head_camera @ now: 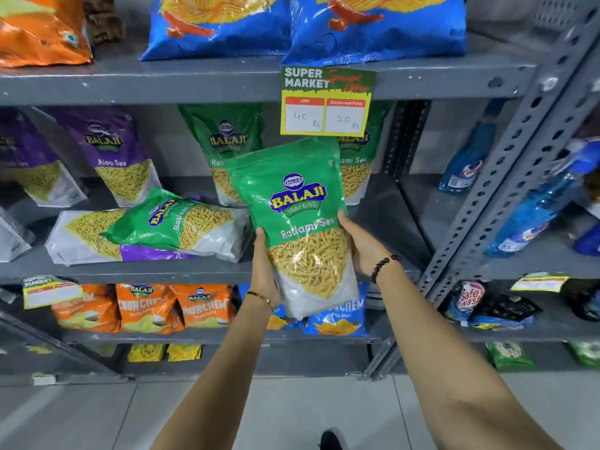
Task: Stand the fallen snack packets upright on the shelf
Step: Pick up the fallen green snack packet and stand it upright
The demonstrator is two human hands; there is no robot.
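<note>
Two bare hands grip a green Ratlami Sev packet (293,203) in front of a grey supermarket shelf (130,271), the left hand (264,271) clasping its lower left edge and the right hand (360,245) its right side, holding it nearly upright, tilted slightly left. Just to its left, another green packet (172,219) lies fallen across a purple-and-white packet (87,238), also flat on the shelf. Behind, green packets (224,141) and a purple Aloo Sev packet (113,151) stand upright beneath a price tag (326,102).

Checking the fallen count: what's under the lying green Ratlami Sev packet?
A purple-and-white packet lies flat beneath the green packet, both on the shelf. Its label is covered; anything further underneath is hidden.
</note>
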